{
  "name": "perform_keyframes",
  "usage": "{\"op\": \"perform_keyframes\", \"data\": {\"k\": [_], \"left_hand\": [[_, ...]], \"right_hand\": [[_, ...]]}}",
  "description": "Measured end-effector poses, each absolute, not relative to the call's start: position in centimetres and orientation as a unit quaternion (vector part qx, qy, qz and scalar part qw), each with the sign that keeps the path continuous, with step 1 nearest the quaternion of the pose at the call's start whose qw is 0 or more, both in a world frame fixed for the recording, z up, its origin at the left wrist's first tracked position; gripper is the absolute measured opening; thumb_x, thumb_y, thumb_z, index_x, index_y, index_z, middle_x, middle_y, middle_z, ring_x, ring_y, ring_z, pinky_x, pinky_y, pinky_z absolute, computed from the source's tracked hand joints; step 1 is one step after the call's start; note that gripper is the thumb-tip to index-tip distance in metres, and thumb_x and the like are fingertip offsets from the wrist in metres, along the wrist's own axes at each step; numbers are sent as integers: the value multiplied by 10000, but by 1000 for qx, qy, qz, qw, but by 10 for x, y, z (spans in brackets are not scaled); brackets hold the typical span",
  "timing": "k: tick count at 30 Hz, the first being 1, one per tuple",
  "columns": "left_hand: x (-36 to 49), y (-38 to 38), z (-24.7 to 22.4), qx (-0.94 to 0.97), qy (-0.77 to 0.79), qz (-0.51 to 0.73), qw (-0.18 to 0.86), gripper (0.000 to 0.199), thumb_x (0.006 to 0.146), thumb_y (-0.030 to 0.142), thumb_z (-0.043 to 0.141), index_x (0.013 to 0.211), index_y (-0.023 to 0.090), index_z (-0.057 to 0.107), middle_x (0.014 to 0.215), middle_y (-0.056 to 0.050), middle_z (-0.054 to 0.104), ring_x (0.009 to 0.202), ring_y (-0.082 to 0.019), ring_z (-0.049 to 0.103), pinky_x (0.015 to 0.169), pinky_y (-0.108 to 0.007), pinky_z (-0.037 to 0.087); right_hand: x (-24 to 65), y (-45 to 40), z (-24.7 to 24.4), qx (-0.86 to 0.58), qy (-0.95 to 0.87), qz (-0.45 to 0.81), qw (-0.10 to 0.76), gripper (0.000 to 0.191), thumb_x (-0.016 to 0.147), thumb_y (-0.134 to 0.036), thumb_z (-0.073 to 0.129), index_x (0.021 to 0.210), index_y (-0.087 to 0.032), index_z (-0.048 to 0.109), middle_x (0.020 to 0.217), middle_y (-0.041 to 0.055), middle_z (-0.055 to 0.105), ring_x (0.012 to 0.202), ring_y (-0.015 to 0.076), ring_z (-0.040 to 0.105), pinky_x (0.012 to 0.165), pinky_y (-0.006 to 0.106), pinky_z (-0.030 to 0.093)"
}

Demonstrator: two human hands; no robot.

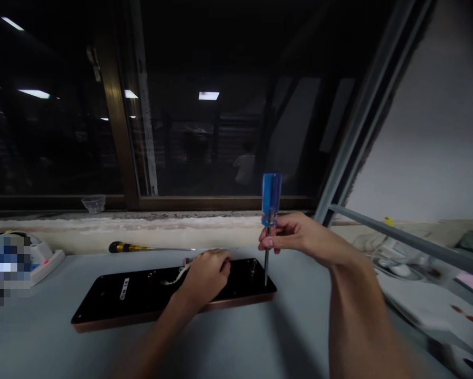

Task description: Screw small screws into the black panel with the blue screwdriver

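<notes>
A long black panel (137, 295) with a copper-coloured rim lies on the table, a white label near its left end and a white cable (177, 276) coming out of its middle. Across that middle rests my left hand (207, 273), its fingers curled toward the panel's far edge; what lies under them is hidden. My right hand (285, 234) pinches a screwdriver (271, 197) just below its clear blue handle. The screwdriver stands upright, its tip down at the panel's right-hand corner. Whether the tip sits in a screw is too small to tell.
Behind the panel lies a second screwdriver (129, 247) with a yellow and black handle. A power strip (49, 266) is at the left. A clear plastic cup (94, 202) stands on the window ledge. Right of my arm, a metal rack (398, 237) borders cables and papers.
</notes>
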State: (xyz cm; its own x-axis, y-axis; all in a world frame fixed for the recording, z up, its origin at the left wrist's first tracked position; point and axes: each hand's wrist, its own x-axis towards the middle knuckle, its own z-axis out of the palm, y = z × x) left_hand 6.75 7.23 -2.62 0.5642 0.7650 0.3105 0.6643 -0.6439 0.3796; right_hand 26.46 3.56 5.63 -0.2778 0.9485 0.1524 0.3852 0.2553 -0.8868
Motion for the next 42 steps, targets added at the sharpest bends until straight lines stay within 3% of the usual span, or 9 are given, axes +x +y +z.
{"op": "perform_keyframes", "data": {"k": [8,13,17,22,27,31,33,35,42], "left_hand": [[68,72,-25,875,408,234,117,254,831,161,410,911,194,648,945,-40,703,902,-203,627,826,-314,451],[72,64,-18,874,390,262,127,247,826,142,420,914,183,647,936,-52,699,906,-204,621,846,-324,441],[80,51,-12,862,351,298,212,232,800,128,457,900,193,657,929,-37,703,890,-176,623,836,-295,447],[103,41,-19,788,337,342,386,152,696,161,621,847,176,637,839,-13,691,771,-138,622,702,-222,477],[120,42,-25,785,390,351,331,51,705,224,629,731,197,594,732,13,662,678,-149,595,696,-271,479],[119,44,-22,815,360,321,321,85,758,223,561,689,207,608,775,10,684,745,-162,610,762,-283,479],[116,45,-20,825,338,308,333,106,765,196,535,738,202,637,792,5,695,766,-161,620,779,-276,479],[114,47,-18,834,318,294,342,157,773,180,510,819,193,660,817,-3,704,790,-160,628,797,-272,477],[108,50,-16,857,264,257,359,270,787,164,477,1011,158,628,943,-37,689,875,-153,623,831,-263,462]], "right_hand": [[261,33,58,-508,-690,383,344,260,594,-301,746,596,-163,526,493,-45,517,459,82,490,432,204,367],[262,33,56,-483,-692,405,353,237,653,-323,704,737,-159,556,577,-48,538,386,41,446,385,188,325],[265,31,56,-464,-685,433,357,284,639,-348,710,780,-150,564,612,-16,586,417,58,489,430,207,372],[262,30,60,-471,-671,429,379,278,619,-322,734,753,-159,552,560,-43,559,438,71,514,458,211,390],[260,29,63,-457,-691,428,362,239,640,-328,722,631,-160,551,523,-36,543,463,74,488,466,209,386],[260,23,67,-451,-705,370,403,221,653,-337,719,746,-165,616,702,16,626,619,122,567,582,245,464],[260,18,70,-431,-705,330,457,284,649,-314,731,884,-192,627,871,39,660,802,164,605,717,277,489],[258,12,73,-401,-694,316,507,351,660,-315,728,980,-224,617,948,43,665,881,186,609,760,301,498],[249,6,79,-385,-678,288,556,289,673,-311,719,947,-230,669,811,22,664,758,174,618,663,293,528]]}}
